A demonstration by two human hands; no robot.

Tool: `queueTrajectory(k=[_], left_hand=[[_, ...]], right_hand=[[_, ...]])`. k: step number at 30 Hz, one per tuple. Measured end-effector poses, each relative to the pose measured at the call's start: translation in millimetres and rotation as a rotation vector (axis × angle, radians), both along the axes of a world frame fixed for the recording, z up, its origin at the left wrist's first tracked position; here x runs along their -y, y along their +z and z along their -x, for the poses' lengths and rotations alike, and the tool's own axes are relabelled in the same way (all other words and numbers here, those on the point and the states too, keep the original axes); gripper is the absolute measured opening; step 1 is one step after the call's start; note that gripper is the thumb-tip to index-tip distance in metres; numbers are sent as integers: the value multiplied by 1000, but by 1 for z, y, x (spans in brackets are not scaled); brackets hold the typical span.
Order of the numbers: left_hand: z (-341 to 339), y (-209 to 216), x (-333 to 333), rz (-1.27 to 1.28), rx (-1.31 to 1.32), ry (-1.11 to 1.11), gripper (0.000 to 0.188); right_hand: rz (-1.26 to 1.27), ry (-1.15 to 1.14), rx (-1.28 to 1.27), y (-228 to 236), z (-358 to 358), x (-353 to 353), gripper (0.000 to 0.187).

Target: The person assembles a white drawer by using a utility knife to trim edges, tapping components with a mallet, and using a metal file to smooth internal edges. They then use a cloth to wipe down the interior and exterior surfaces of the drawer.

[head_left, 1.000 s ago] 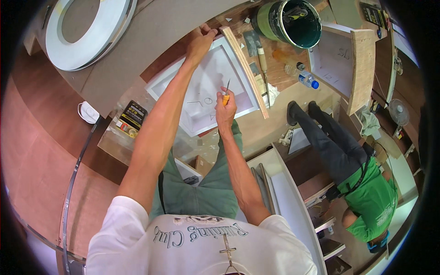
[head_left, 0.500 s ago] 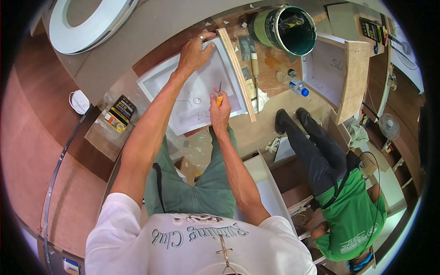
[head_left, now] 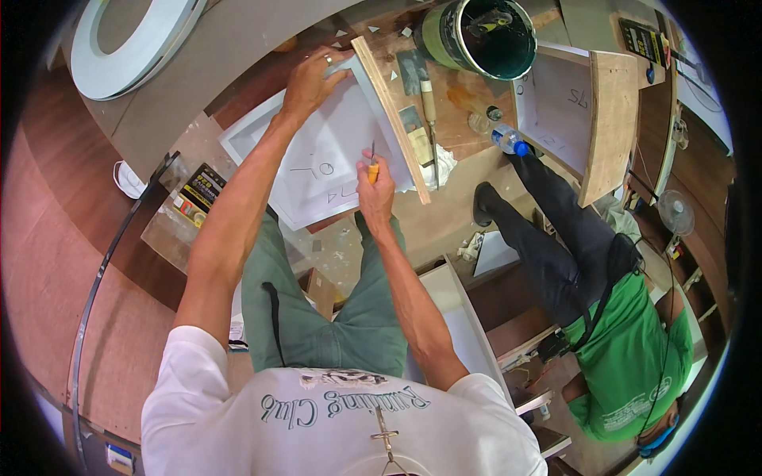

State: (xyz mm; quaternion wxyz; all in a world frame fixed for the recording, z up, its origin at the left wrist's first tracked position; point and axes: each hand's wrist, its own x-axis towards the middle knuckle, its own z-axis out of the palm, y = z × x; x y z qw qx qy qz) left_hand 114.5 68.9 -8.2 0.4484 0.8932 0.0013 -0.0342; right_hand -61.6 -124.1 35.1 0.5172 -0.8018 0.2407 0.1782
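A shallow white-lined drawer (head_left: 298, 178) with pencil-like marks on its base lies tilted in front of me, a raw plywood front (head_left: 390, 119) along its right side. At its far corner, my left hand (head_left: 309, 86) is closed over the rim, a ring on one finger. My right hand (head_left: 376, 194) is closed round a yellow-handled knife (head_left: 372, 171) above the drawer's right part. The knife's thin blade points away from me and appears clear of the wood.
A dark green-lined bucket (head_left: 496, 36), a long-handled scraper (head_left: 429, 111) and a plastic bottle (head_left: 508, 140) stand or lie beyond. Another box drawer (head_left: 611, 127) sits at right. A co-worker (head_left: 627, 357) in green is nearby. White edging roll (head_left: 87, 47) lies far left.
My view has shifted slightly, moving the drawer and bench things left in the picture. Both hands keep their grips. The co-worker's legs have moved, one foot now reaching towards the bottle.
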Motion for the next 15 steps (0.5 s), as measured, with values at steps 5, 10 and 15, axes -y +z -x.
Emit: queueTrajectory(k=[5,10,15], left_hand=[[0,9,-5,206,-78,62,30],[44,32,53,18,26,366,33],[55,23,114,543,-303,729,56]], right_hand=[[-37,26,-47,17,-6,1,29],[-158,-79,-46,65,-26,19,30],[-149,-76,46,81,-40,42,29]])
